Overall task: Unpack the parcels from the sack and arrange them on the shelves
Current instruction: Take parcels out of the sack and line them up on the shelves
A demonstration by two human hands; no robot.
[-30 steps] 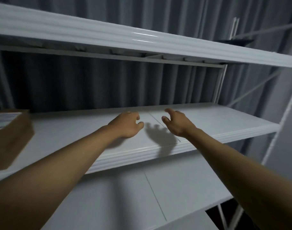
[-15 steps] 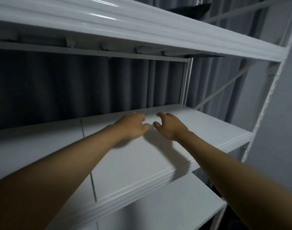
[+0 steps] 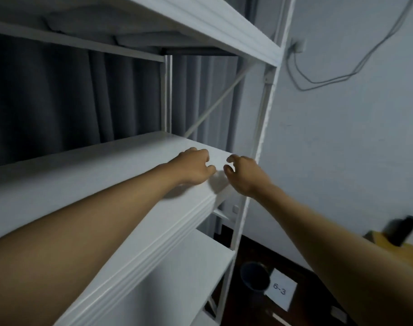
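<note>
Hovering side by side over right end of white metal middle shelf (image 3: 121, 184): left hand (image 3: 193, 168) above shelf board, right hand (image 3: 244, 176) just past its right edge near white upright post (image 3: 259, 147). Fingers (image 3: 202, 153) of both loosely curled, holding nothing. No parcel or sack in view; neither hand nearer one. Shelf's long axis runs left-near to right-far. Judged: next parcel must come from elsewhere, likely low near floor.

Both bare arms are reaching forward, left hand (image 3: 193, 168) and right hand (image 3: 244, 176) hovering close together, fingers loosely curled, holding nothing.
</note>
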